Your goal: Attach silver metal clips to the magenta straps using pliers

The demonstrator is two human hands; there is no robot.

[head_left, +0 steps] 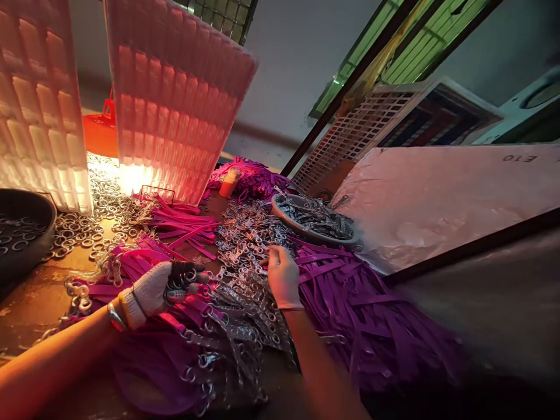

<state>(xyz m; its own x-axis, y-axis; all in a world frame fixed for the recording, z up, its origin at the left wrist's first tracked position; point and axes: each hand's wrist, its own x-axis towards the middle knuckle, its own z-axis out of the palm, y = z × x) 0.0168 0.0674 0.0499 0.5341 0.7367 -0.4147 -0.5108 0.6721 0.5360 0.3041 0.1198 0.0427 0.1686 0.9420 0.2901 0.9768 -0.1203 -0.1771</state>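
My left hand (151, 291), in a white and dark work glove, is curled palm-up around several metal rings (178, 280). Beneath it lie magenta straps (142, 265) with metal fittings at their ends. My right hand (283, 279), in a pale glove, is at the edge of a heap of silver swivel clasps (245, 233). Its fingers are bent together, and what they pinch, if anything, is hidden. Purple straps (350, 315) spread out to the right of that hand. Silver chain-like pieces (240, 332) lie between the two forearms.
A basin of metal clasps (312, 219) stands behind my right hand. Loose rings (79, 233) cover the table at left, near a dark bowl (26, 233). An orange lamp (100, 134) glows between upright ribbed panels (175, 105). A small orange-and-white bottle (230, 182) stands farther back.
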